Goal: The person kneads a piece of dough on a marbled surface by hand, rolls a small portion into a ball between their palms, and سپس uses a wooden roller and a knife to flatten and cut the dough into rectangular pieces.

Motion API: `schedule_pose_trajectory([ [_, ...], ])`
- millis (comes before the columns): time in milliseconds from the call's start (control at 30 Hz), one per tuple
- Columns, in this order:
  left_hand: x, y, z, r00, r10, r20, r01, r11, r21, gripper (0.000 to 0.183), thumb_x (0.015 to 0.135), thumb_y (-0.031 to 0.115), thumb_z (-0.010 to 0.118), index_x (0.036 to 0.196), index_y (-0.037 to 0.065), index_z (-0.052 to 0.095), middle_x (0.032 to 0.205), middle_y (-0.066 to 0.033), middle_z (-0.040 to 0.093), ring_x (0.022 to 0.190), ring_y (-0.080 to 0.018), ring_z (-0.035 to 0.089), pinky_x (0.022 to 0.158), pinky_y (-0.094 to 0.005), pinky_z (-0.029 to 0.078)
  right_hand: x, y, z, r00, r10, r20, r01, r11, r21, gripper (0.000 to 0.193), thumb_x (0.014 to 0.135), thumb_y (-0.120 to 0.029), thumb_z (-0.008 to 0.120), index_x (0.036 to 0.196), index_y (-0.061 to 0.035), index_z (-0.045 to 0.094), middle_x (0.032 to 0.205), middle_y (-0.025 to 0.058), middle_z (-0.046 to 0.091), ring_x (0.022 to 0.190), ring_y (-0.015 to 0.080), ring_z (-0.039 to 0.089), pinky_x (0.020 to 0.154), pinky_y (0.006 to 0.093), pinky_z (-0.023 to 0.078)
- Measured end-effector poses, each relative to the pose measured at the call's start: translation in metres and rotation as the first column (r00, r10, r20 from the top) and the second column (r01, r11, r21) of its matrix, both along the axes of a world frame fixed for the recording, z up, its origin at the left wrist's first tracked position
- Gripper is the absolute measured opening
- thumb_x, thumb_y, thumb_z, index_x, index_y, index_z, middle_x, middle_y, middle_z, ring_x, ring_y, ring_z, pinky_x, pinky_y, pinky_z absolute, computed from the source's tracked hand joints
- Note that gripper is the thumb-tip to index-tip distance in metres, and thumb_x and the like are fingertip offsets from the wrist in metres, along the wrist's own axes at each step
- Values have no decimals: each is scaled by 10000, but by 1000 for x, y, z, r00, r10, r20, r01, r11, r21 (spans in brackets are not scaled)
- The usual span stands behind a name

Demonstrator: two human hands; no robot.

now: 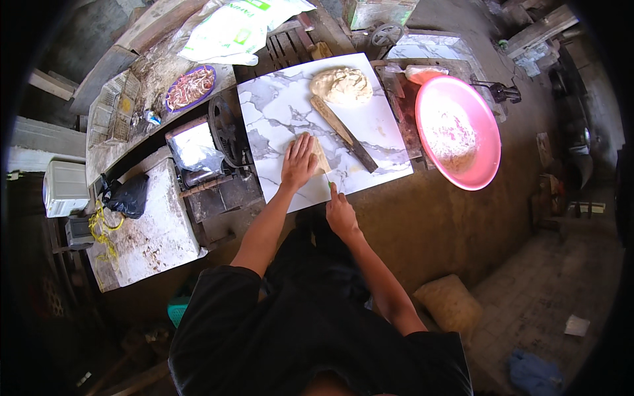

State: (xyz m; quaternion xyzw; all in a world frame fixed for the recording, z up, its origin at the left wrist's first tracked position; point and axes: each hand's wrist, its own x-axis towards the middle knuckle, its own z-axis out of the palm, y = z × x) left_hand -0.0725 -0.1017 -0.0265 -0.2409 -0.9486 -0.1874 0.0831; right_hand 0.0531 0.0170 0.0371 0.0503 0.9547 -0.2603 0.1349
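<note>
My left hand (300,160) lies flat with fingers stretched over a flattened strip of pale dough (321,158), covering its left part. Close by, my right hand (341,212) is closed around a small knife (329,184) with a green handle, its tip at the strip's near right end. Both hands work at the near edge of a white marble-patterned board (271,109). A large soft lump of dough (341,86) sits at the board's far side. Between lump and strip, a long flat wooden stick (343,134) lies slantwise, its near end dark.
Right of the board stands a pink basin (492,142) with white flour inside. To the left are a machine with a dark wheel (226,132), a purple-rimmed plate (212,78) of reddish shreds, a plastic basket (112,109) and a black bag (127,197). A white sack (228,30) lies beyond.
</note>
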Motion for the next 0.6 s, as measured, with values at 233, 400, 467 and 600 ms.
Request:
schedule_pose_trajectory([
  [233, -1, 2, -2, 999, 6, 39, -7, 1000, 19, 473, 862, 245, 305, 1276, 21, 259, 1354, -88, 219, 1254, -190, 187, 1010, -356, 150, 18, 8, 9, 998, -26, 54, 29, 998, -52, 504, 793, -139, 421, 1247, -16, 240, 915, 240, 493, 682, 389, 551, 600, 445, 470],
  [400, 1, 1, -3, 996, 6, 91, -15, 994, 105, 459, 871, 234, 283, 1271, 10, 261, 1355, -97, 213, 1259, -201, 174, 1017, -357, 137, -5, -2, 23, 994, -106, -9, 104, 983, -153, 482, 783, -76, 398, 1240, -6, 262, 899, 270, 483, 712, 415, 521, 629, 477, 428],
  [467, 2, 2, -3, 998, 14, 65, -18, 998, 58, 456, 868, 236, 283, 1264, 9, 273, 1348, -94, 229, 1256, -193, 183, 1018, -355, 140, -19, -6, 16, 997, -77, -27, 74, 990, -116, 497, 789, -86, 404, 1248, 6, 239, 905, 257, 481, 685, 397, 535, 605, 455, 447],
  [600, 5, 4, -1, 996, 30, 88, -27, 999, -30, 455, 863, 233, 288, 1258, 9, 283, 1340, -82, 249, 1254, -175, 186, 1026, -340, 130, -44, -14, -2, 998, -34, -51, 30, 997, -71, 524, 794, -95, 408, 1255, 43, 202, 938, 262, 473, 678, 383, 557, 581, 421, 472],
])
